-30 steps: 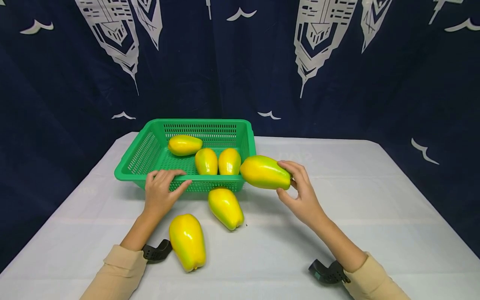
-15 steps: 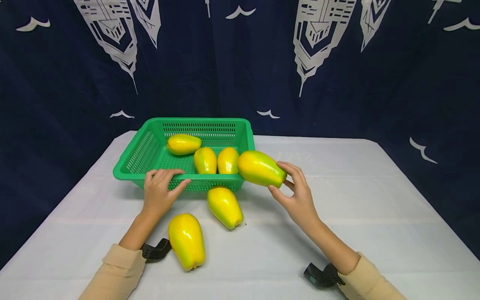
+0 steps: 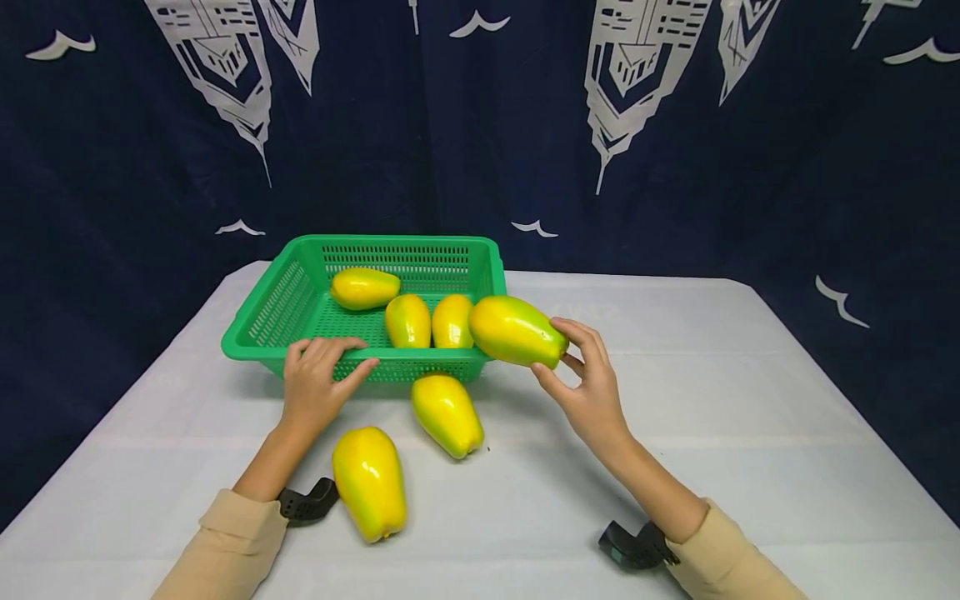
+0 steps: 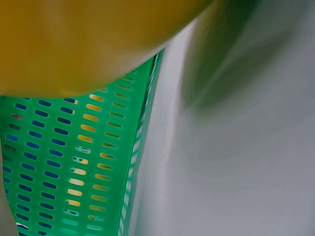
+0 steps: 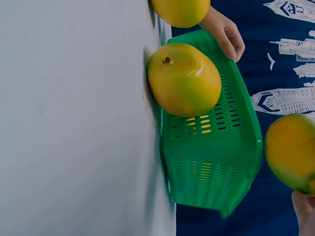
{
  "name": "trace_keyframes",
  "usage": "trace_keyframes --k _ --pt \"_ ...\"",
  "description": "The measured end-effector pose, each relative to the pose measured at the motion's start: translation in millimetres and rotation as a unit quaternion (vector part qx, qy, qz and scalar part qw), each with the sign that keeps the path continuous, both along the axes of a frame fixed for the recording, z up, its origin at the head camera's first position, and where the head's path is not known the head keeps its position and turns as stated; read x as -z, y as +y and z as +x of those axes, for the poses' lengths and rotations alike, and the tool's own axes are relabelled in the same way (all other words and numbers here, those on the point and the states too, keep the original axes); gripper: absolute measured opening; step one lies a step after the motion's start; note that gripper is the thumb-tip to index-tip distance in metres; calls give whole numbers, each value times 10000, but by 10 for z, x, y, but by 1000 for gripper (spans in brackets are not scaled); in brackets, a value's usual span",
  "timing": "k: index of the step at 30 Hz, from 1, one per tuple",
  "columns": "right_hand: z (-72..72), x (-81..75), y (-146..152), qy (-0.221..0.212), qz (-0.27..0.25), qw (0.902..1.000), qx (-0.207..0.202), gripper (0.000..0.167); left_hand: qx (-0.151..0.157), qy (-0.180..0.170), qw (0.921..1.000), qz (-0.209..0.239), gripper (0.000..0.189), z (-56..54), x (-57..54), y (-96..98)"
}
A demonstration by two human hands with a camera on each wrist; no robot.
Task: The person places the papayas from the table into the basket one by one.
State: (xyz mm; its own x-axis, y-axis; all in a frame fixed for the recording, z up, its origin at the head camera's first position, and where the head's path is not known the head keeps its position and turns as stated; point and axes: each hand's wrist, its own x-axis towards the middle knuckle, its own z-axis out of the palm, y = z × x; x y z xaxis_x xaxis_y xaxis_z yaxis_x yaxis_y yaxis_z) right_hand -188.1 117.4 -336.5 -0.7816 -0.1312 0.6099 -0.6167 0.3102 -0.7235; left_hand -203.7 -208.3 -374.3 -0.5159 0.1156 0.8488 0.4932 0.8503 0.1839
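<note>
My right hand holds a yellow-green papaya by its greener end, thumb below and fingers above. It hangs above the table, overlapping the front right corner of the green basket in the head view. In the right wrist view, the held papaya appears at the right edge, beyond the basket rim. With fingers over the front rim and thumb outside, my left hand grips the basket. Inside lie a papaya at the back and two more, one papaya beside another papaya.
On the white tablecloth, one papaya lies just before the basket and another papaya nearer, beside the left wrist's black device. A dark blue printed curtain hangs behind the table.
My right hand has carried the papaya slightly left and up, toward the basket's right front corner. The left hand stays on the rim.
</note>
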Motion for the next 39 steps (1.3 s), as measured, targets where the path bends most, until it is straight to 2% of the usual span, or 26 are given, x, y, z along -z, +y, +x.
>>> trace_keyframes --k 6,23,30,39 --pt "-49 -51 -48 86 -35 9999 -47 53 -3 44 10000 -24 57 -9 1 -2" --pt "-155 -98 -261 -301 -223 9992 -169 51 -24 34 10000 -58 56 -13 13 -8" --pt "-216 -64 -371 -557 -347 9975 -269 49 -24 85 9999 -70 57 -16 21 -11" --pt "-292 9 -526 -549 -246 9979 -245 48 -36 78 10000 -37 58 -12 11 -11"
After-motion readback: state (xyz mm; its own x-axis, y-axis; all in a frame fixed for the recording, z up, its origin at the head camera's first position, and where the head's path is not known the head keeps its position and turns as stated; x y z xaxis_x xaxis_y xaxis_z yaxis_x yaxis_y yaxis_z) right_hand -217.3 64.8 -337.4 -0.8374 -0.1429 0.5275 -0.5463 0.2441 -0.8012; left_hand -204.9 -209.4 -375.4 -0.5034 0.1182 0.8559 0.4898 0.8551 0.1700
